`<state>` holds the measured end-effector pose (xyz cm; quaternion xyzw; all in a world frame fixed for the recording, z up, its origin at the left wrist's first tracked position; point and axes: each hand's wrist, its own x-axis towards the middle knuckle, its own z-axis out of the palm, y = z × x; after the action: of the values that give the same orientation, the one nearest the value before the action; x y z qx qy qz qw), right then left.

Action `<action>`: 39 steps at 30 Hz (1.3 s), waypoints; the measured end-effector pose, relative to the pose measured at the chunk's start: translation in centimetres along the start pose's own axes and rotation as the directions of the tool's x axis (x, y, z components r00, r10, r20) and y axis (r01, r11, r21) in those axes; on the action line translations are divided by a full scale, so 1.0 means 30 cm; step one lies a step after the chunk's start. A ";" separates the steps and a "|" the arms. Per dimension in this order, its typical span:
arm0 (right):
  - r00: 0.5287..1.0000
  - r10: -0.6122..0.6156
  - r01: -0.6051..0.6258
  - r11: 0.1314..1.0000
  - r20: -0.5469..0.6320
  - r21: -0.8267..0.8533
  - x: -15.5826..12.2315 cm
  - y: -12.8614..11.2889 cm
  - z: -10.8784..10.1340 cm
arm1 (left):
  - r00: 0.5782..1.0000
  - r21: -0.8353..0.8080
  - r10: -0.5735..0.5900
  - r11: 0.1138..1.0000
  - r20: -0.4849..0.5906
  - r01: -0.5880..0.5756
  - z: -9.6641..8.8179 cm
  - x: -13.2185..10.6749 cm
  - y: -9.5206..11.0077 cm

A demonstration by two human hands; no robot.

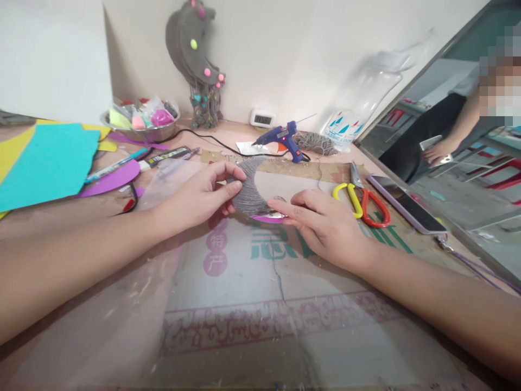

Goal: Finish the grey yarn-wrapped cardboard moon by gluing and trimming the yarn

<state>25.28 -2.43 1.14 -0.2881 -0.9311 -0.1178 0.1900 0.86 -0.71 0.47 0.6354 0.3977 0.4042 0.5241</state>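
Grey yarn moon (247, 191) held over the cardboard (240, 285)

Its left edge is pinched between the thumb and fingers of the left hand (199, 198). Its lower right tip, where a purple edge (268, 219) peeks out, is touched by a fingertip of the right hand (329, 225); whether it is pinched there cannot be told. A wide, flat stretch of cardboard is seen on the near side. Less room is left on the far side, by a blue glue gun (288, 140). Scissors (356, 177) and a phone (409, 206) are laid toward the right edge of the table (52, 227).
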 end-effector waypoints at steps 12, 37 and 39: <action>1.000 0.000 -0.001 0.999 0.021 0.035 -0.002 0.004 0.004 | 1.000 -0.036 -0.003 0.999 0.015 0.003 0.000 -0.001 -0.002; 1.000 -0.020 0.020 1.000 0.000 0.018 -0.004 0.001 0.006 | 0.999 -0.068 0.004 0.998 0.036 -0.002 0.002 -0.001 -0.008; 1.000 -0.022 0.022 1.000 0.007 0.011 -0.004 0.001 0.007 | 0.999 -0.081 0.002 0.997 0.036 0.001 0.003 -0.002 -0.008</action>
<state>25.32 -2.40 0.92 -0.2774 -0.9354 -0.1138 0.1872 0.90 -0.77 0.23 0.6209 0.3712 0.4085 0.5567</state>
